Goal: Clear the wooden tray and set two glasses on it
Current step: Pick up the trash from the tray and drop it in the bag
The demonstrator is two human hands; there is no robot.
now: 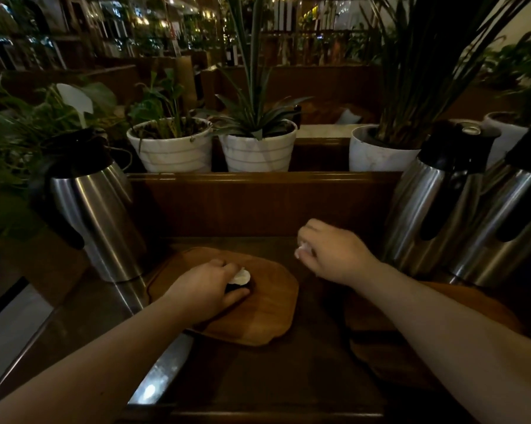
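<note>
Tray: wooden tray (258, 316) lies flat on the dark counter (258, 377), centre-left, irregular rounded shape.
L hand: left hand (209, 286) is down on the tray, fingers curled round a small dark item (242, 287) w/ a white scrap (241, 276) on top; can't tell what the item is.
R hand: right hand (334, 252) is up off the counter, just right of the tray, fingertips pinched on something small & white (302, 248), blurred.
Glasses: can't make any out.
Left side: steel jug (99, 215) near the tray's far-left edge.
Right side: two steel jugs (460, 203) beside the R wrist; second wooden board (411, 347) under the R forearm.
Behind: white plant pots (215, 151) on the ledge.
</note>
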